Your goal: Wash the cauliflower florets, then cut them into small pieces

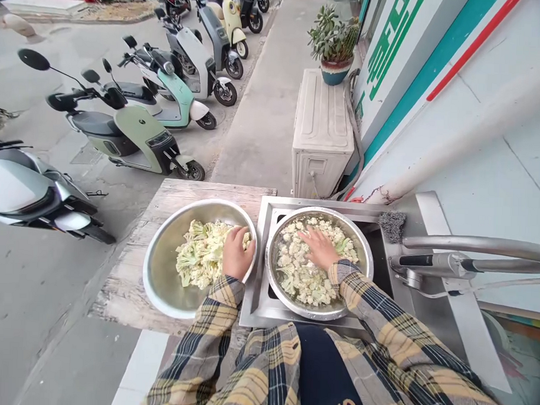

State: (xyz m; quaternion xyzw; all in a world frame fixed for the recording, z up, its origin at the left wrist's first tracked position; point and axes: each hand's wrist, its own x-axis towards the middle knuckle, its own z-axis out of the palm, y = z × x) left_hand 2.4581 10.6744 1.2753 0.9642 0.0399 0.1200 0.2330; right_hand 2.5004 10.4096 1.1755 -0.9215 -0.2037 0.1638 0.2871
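Observation:
A wide steel bowl (161,269) on the left holds a heap of dry-looking cauliflower pieces (201,253). My left hand (239,253) reaches into its right side, with the fingers curled round some cauliflower and pale florets showing between thumb and fingers. Right beside it, a second steel bowl (271,279) rests on the sink and is filled with water and floating cauliflower florets (311,278). My right hand (321,249) lies over these florets, fingers spread and touching them at the surface. Nothing is gripped in it.
The left bowl stands on a worn wooden board (129,292). Under the right bowl is a steel sink (259,311), with a faucet (431,263) and a dark scouring pad (392,225) at its right. Beyond stand an outdoor unit (324,116), a potted plant (335,45) and several parked scooters (139,133).

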